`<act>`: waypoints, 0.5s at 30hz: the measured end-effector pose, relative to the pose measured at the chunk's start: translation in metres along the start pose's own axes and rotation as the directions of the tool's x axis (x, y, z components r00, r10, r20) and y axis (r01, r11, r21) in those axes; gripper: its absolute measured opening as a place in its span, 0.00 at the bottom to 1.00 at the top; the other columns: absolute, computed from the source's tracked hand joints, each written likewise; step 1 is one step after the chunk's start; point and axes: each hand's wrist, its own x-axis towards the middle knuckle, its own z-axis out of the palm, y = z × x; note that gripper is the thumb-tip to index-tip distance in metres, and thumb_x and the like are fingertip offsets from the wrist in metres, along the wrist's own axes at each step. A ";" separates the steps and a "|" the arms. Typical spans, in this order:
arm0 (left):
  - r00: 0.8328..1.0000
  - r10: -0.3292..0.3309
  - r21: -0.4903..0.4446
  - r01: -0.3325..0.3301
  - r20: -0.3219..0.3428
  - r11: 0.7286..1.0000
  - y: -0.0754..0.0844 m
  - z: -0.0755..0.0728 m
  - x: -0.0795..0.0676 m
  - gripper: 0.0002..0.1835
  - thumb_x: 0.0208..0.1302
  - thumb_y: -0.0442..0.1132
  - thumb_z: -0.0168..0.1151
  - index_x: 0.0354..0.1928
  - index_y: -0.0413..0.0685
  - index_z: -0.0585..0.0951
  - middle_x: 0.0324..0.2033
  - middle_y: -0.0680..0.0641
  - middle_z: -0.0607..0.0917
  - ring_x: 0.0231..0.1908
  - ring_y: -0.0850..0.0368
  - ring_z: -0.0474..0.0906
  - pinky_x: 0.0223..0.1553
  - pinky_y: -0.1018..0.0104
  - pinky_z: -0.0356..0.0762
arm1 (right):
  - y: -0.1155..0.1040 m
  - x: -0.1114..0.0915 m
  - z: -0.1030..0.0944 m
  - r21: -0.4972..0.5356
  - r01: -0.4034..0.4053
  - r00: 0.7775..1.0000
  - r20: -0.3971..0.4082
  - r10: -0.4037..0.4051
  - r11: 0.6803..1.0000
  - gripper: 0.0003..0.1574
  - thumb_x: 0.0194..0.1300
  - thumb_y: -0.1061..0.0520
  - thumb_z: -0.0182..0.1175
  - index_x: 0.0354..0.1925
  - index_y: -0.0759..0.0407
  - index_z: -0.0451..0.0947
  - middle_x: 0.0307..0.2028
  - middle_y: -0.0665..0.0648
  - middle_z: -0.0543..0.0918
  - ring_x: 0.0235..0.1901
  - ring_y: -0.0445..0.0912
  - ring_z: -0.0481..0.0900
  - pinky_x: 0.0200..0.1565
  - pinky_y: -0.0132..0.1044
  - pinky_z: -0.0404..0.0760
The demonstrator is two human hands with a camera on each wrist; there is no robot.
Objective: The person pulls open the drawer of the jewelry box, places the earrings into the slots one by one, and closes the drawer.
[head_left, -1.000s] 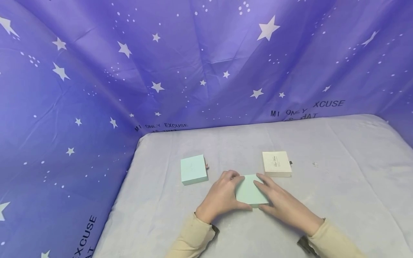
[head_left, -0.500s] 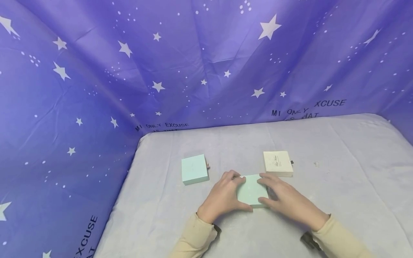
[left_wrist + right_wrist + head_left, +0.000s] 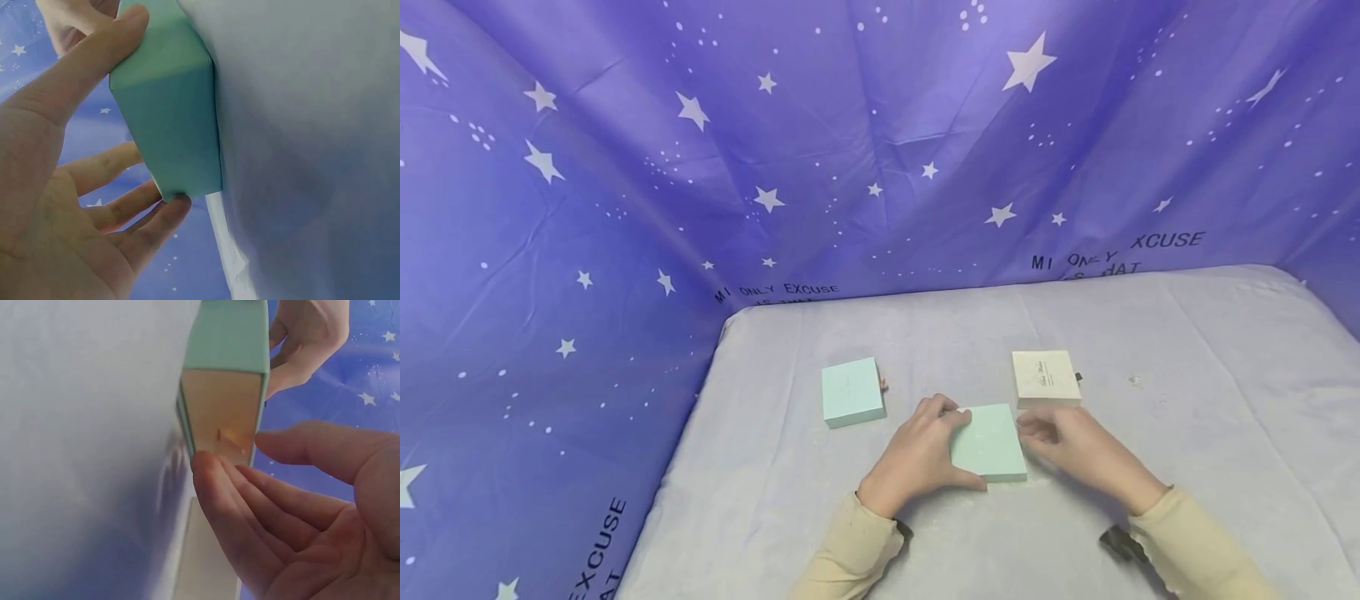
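Observation:
A mint-green drawer-style box (image 3: 988, 446) lies flat on the cloth in front of me. My left hand (image 3: 917, 454) grips its left side, thumb along the near side and fingers at the far side; the left wrist view shows this box (image 3: 169, 131) between them. My right hand (image 3: 1078, 442) is at the box's right end, fingers bent loosely. In the right wrist view that end is a cream drawer face with a small peach ribbon tab (image 3: 234, 439). The right thumb and fingertips are spread apart around the tab, right at the edges of the end.
Back left lies another mint box (image 3: 852, 392) with a pinkish tab on its right. A cream box (image 3: 1045, 379) with dark print and a black tab sits just behind my right hand. Small clear bits (image 3: 1135, 380) lie farther right. A purple starry curtain (image 3: 880, 150) hangs behind.
My right hand has drawn back from the top of the mint box to its right end, uncovering the lid. The left hand keeps its grip, and the box stays nearly in place.

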 end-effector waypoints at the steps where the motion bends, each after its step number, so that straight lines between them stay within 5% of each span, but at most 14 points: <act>1: 1.000 0.001 0.000 -0.001 -0.001 1.000 0.000 0.000 0.000 0.48 0.33 0.64 0.81 0.59 0.50 0.81 0.56 0.50 0.77 0.54 0.58 0.73 0.53 0.70 0.77 | 0.001 0.000 0.000 0.006 -0.009 1.000 0.011 0.009 1.000 0.14 0.61 0.62 0.64 0.45 0.68 0.83 0.37 0.57 0.88 0.36 0.48 0.85 0.40 0.42 0.85; 6: 1.000 0.003 -0.004 -0.003 -0.002 1.000 -0.001 0.001 0.000 0.47 0.33 0.64 0.81 0.59 0.50 0.81 0.56 0.50 0.77 0.53 0.58 0.73 0.53 0.70 0.76 | 0.009 0.003 0.002 0.057 -0.050 0.997 0.065 0.046 0.997 0.11 0.63 0.58 0.65 0.42 0.64 0.85 0.34 0.53 0.88 0.35 0.45 0.84 0.39 0.43 0.85; 15: 1.000 0.007 -0.007 -0.008 -0.013 1.000 -0.002 0.001 0.000 0.48 0.32 0.64 0.82 0.59 0.50 0.81 0.54 0.51 0.77 0.53 0.58 0.73 0.55 0.71 0.75 | 0.021 0.004 0.005 0.199 -0.090 0.988 0.144 0.062 0.976 0.15 0.67 0.55 0.62 0.42 0.67 0.84 0.32 0.55 0.89 0.30 0.42 0.86 0.34 0.30 0.84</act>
